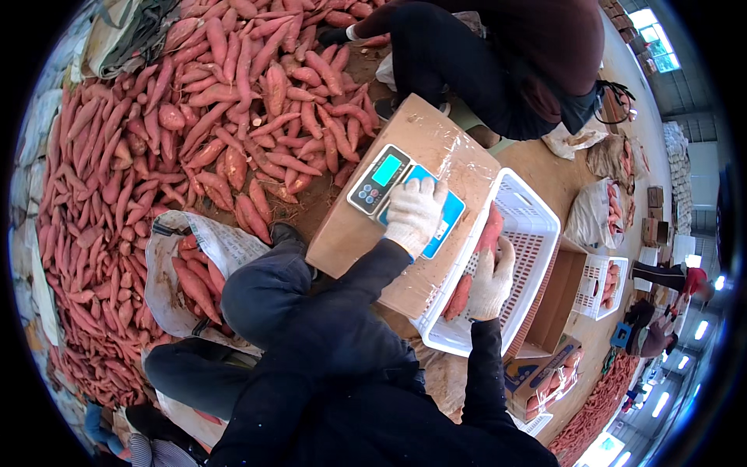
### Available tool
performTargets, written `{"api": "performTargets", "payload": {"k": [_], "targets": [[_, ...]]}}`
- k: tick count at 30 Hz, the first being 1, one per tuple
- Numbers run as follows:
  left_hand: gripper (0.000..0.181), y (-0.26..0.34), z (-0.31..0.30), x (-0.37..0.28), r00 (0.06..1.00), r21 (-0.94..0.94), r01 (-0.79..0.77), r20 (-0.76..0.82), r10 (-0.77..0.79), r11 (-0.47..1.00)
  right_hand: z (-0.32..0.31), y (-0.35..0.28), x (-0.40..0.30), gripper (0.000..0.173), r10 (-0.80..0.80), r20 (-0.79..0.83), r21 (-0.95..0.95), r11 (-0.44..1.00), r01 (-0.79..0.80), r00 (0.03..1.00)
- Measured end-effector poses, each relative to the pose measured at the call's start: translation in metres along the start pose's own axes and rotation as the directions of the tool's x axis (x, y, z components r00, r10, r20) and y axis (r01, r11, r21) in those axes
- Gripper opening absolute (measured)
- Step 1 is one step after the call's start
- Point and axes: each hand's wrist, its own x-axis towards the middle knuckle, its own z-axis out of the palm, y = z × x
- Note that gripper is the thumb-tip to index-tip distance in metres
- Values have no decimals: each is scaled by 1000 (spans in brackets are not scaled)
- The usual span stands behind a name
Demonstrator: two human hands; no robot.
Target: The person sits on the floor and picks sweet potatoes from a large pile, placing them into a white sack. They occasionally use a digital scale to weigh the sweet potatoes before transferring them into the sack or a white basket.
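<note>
My left hand (415, 213), in a white knitted glove, rests on the blue platform (452, 211) of a digital scale (380, 180). The glove hides whether anything lies under its fingers. The scale's display is lit, and the scale sits on a taped cardboard box (356, 245). Inside a white plastic crate (528, 219) to the right, my gloved right hand (492, 283) grips a sweet potato (491, 227) near the crate's left wall. Another sweet potato (459, 296) lies beside that hand in the crate.
A large heap of sweet potatoes (233, 105) spreads on the left. By my knee stands a woven sack (204, 233) holding several more. Someone (484, 58) sits just beyond the box. An open carton (551, 298) and another white crate (595, 309) stand at right.
</note>
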Motion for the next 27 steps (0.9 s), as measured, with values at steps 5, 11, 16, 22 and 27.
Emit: {"api": "performTargets", "payload": {"k": [5,11,16,22,27], "targets": [[56,9,-4,-1,998,-6,-36,-59,36,999,12,0,3,47,17,-7,148,989,-16,1000],[39,27,-5,-1,995,-69,-34,-92,28,997,19,-7,2,42,29,35,210,977,-36,999],[43,24,-7,4,999,-89,-28,-43,24,996,26,7,8,42,-27,-1,153,988,27,1000],[55,-57,-35,24,839,-60,511,-182,-513,857,24,-11,2,42,54,56,216,974,-65,997],[47,-120,-17,8,544,-373,655,-371,-753,657,36,-40,1,45,-60,38,243,969,49,997]]}}
